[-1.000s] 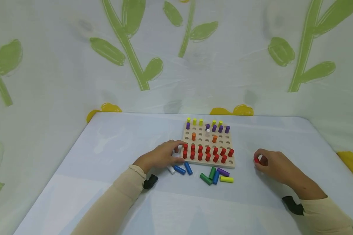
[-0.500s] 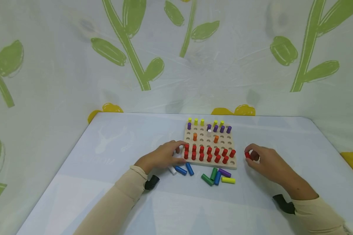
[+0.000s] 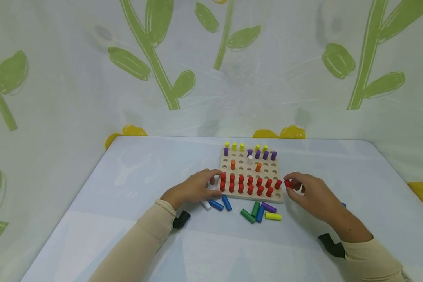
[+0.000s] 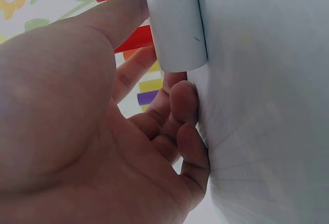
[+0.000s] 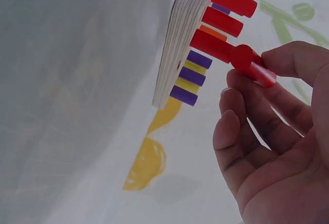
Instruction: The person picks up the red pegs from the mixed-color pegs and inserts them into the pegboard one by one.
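A wooden pegboard (image 3: 277, 199) lies on the table, with red pegs (image 3: 250, 189) standing in its two front rows. At its front left corner, my left hand (image 3: 194, 186) holds the board, thumb by the front edge and index fingertip at a red peg. My right hand (image 3: 315, 196) pinches a red peg (image 5: 261, 75) between thumb and fingers just right of the board, above the table. Farther back stand orange pegs (image 3: 258, 167), a white peg (image 3: 250, 159), purple pegs (image 3: 273, 155) and yellow pegs (image 3: 234, 146). An open hole (image 3: 277, 195) shows at the front right corner.
Before the board lie loose blue pegs (image 3: 226, 203), green pegs (image 3: 248, 216), a purple peg (image 3: 269, 207) and a yellow peg (image 3: 273, 216). A white peg (image 4: 177, 23) lies beside my left hand. Behind my right wrist, a small blue piece (image 3: 344, 205) shows. A patterned curtain stands behind the table.
My right hand has moved left with the red peg, from well right of the board to close by its right edge. My left hand has stayed at the board's corner.
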Demonstrator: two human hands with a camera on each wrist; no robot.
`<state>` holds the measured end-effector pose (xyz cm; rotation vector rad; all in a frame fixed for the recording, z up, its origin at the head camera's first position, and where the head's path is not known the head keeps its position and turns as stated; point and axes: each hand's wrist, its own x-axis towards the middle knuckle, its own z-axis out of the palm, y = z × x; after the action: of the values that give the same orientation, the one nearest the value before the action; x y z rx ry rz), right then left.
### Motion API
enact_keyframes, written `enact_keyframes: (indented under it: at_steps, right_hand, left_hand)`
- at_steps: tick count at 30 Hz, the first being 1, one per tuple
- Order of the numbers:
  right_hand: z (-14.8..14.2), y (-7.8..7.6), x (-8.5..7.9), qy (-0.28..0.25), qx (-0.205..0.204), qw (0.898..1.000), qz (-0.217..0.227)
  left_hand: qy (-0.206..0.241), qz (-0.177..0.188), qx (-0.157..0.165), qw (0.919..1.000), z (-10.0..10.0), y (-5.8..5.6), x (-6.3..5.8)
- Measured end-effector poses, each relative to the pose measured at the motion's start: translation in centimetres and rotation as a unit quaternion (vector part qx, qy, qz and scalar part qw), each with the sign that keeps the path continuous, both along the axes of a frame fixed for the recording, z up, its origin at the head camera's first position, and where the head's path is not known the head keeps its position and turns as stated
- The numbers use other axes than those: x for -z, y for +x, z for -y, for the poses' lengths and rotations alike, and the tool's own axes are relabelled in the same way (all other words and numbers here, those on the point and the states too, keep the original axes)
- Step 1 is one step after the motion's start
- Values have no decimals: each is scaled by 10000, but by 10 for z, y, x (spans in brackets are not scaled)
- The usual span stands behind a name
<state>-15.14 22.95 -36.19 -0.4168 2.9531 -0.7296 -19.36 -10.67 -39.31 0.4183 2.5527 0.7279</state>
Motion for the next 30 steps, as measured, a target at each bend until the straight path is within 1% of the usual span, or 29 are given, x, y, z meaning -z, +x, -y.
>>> enact_keyframes:
  at_steps: [5,13,19,30]
  right_hand:
    - [3,1,1,-60,-24,10000,-8]
    - [4,2,6,-51,-120,9999,16]
    - [6,2,8,53,-129,9998,144]
    - [7,0,11,234,-175,9993,230]
  left_hand:
    - [-27,5,-41,10000,1,0,1]
    - [-2,-43,33,10000,1,0,0]
    - [-12,-20,20,10000,0,-1,1]
    - [-48,34,-29,10000,-2,-2,1]
